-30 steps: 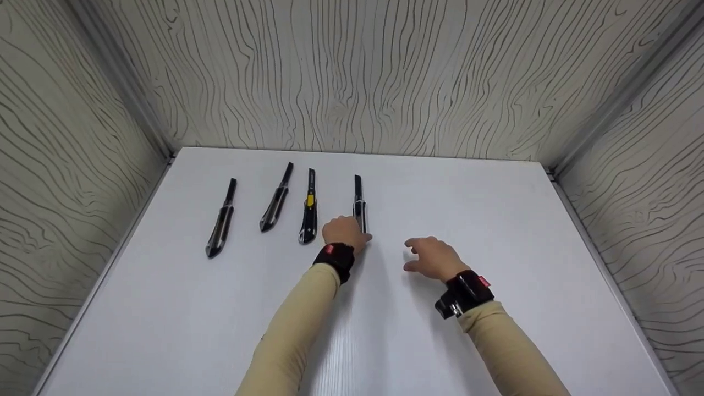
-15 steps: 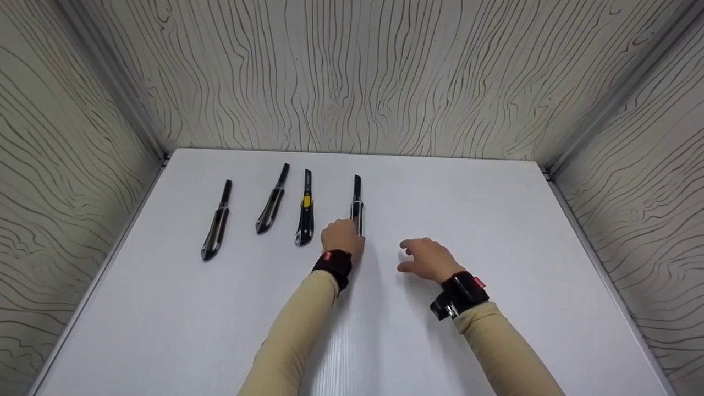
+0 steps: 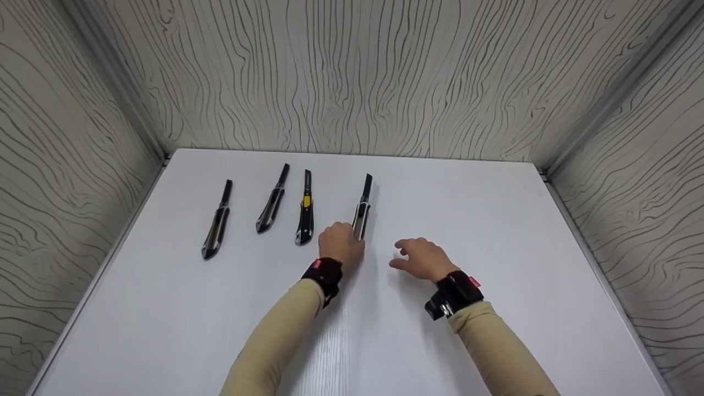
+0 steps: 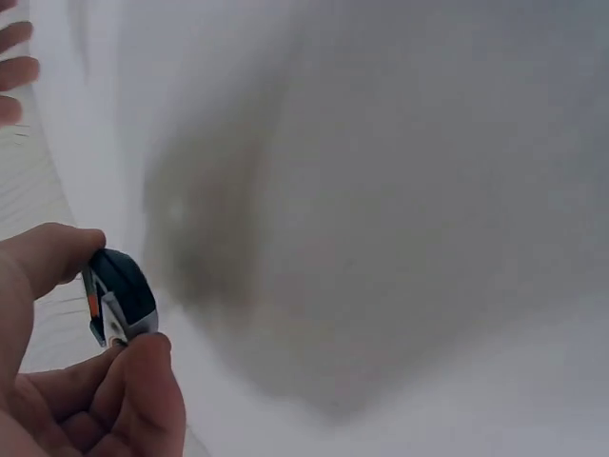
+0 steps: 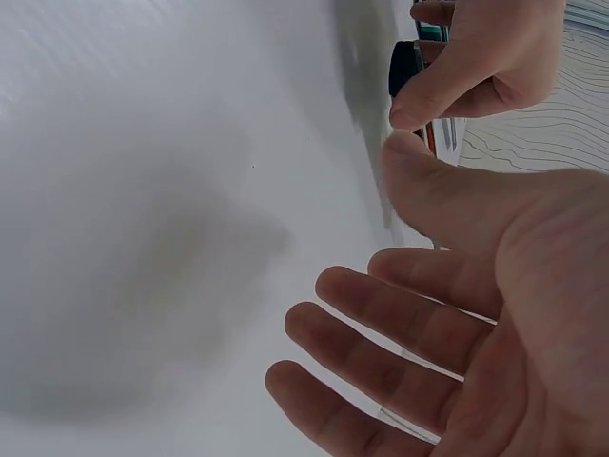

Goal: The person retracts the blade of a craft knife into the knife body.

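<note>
My left hand [image 3: 340, 243] pinches a silver-and-black utility knife [image 3: 361, 219] by the rear of its handle, with the dark front end pointing toward the back of the table. In the left wrist view, the thumb and fingers grip the butt end of that utility knife [image 4: 124, 290]; the rest of it is hidden behind. To the right, my right hand [image 3: 422, 258] holds nothing. The right wrist view shows its fingers [image 5: 381, 357] spread and relaxed, with the left hand [image 5: 495, 57] and the knife just beyond the thumb.
Left of the held knife lie a black utility knife with a yellow slider [image 3: 305, 214] and two silver-and-black utility knives, one nearer [image 3: 271, 209] and one at the far left [image 3: 216, 228]. The white table [image 3: 467, 203] meets wood-grain panels [image 3: 352, 77] at its back and sides.
The left hand has picked at the knife's rear and tilted it, its front end swinging to the right. The right hand has shifted slightly left. The other knives stay put.
</note>
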### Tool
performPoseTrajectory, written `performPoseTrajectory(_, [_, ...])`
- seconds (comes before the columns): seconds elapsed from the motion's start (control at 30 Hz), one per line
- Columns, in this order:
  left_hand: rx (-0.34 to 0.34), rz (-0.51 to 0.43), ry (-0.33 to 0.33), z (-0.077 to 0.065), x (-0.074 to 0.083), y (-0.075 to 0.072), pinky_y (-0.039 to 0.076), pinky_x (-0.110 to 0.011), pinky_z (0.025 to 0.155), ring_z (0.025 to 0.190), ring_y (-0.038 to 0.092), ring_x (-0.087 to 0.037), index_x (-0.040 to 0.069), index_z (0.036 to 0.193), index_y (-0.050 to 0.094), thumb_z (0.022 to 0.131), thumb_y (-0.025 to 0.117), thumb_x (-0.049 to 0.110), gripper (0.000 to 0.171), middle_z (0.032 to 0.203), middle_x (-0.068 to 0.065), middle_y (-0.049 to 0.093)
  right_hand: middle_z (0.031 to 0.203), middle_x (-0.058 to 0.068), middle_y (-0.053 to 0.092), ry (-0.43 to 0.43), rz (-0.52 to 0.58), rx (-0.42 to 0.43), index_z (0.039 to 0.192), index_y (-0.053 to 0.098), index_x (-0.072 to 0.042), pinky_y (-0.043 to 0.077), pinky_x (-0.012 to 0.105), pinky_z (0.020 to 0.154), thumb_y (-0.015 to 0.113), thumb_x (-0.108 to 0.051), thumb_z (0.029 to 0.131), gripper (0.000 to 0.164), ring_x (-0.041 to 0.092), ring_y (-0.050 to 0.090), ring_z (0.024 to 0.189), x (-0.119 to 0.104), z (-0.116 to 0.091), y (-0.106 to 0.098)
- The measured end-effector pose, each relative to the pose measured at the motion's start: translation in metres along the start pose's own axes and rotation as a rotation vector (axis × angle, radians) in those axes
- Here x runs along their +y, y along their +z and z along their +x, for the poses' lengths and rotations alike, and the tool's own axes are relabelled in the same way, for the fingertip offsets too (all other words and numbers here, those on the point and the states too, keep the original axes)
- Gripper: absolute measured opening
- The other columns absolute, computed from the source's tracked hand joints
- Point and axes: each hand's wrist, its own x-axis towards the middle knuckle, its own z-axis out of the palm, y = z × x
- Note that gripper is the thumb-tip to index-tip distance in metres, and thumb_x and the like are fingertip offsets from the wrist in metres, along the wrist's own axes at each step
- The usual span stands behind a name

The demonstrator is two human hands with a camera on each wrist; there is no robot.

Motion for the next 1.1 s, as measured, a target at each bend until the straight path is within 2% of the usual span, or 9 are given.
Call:
performPoseTrajectory(0.17, [-0.038, 0.014, 0.029, -0.01, 0.001, -0.01, 0.035, -0.03, 0.048, 0.056, 0.046, -0.015, 0.011, 0.07, 0.062, 0.082, 0.074, 0.036, 0.031, 0.065, 0.001, 0.053, 0.114, 0.017, 0.07, 0.015, 0.013, 0.0, 0.126, 0.062, -0.001, 0.053, 0.051, 0.092, 0.064, -0.034, 0.092, 0.047, 0.034, 0.065, 0.108, 0.0, 0.0, -0.003])
performPoseTrajectory(0.37, [0.001, 0.024, 0.074, -0.025, 0.002, -0.017, 0.04, -0.031, 0.049, 0.057, 0.048, -0.015, 0.01, 0.073, 0.062, 0.08, 0.075, 0.04, 0.034, 0.068, 0.0, 0.056, 0.115, 0.017, 0.07, 0.031, -0.013, 0.021, 0.127, 0.061, -0.001, 0.053, 0.051, 0.091, 0.063, -0.035, 0.093, 0.048, 0.035, 0.065, 0.108, -0.001, 0.003, -0.007])
performPoseTrajectory(0.6, [0.031, 0.009, 0.095, -0.045, 0.01, -0.02, 0.038, -0.028, 0.048, 0.057, 0.047, -0.013, 0.011, 0.075, 0.064, 0.079, 0.077, 0.043, 0.035, 0.068, 0.001, 0.056, 0.11, 0.017, 0.072, 0.068, -0.005, 0.15, 0.123, 0.063, -0.001, 0.055, 0.052, 0.083, 0.06, -0.039, 0.094, 0.048, 0.037, 0.067, 0.103, 0.001, 0.006, -0.009])
performPoseTrajectory(0.8, [0.062, 0.014, 0.139, -0.061, 0.018, -0.019, 0.04, -0.027, 0.047, 0.057, 0.047, -0.012, 0.01, 0.078, 0.065, 0.078, 0.078, 0.043, 0.035, 0.07, 0.001, 0.057, 0.107, 0.017, 0.072, 0.119, 0.105, 0.232, 0.122, 0.064, -0.001, 0.055, 0.051, 0.08, 0.054, -0.045, 0.097, 0.052, 0.036, 0.068, 0.097, -0.001, 0.012, -0.005])
performPoseTrajectory(0.93, [0.094, 0.012, 0.173, -0.07, 0.025, -0.018, 0.04, -0.027, 0.046, 0.056, 0.048, -0.013, 0.01, 0.077, 0.065, 0.077, 0.079, 0.043, 0.036, 0.071, 0.0, 0.058, 0.101, 0.014, 0.072, 0.155, 0.183, 0.258, 0.114, 0.068, -0.005, 0.053, 0.043, 0.07, 0.049, -0.049, 0.098, 0.05, 0.03, 0.066, 0.086, -0.003, 0.015, -0.001])
performPoseTrajectory(1.1, [0.103, -0.002, 0.188, -0.08, 0.029, -0.016, 0.038, -0.025, 0.045, 0.055, 0.046, -0.011, 0.011, 0.076, 0.064, 0.077, 0.079, 0.042, 0.034, 0.07, 0.001, 0.057, 0.086, 0.006, 0.071, 0.157, 0.281, 0.28, 0.1, 0.07, -0.009, 0.039, 0.028, 0.057, 0.052, -0.044, 0.098, 0.039, 0.019, 0.056, 0.068, -0.006, 0.017, 0.002])
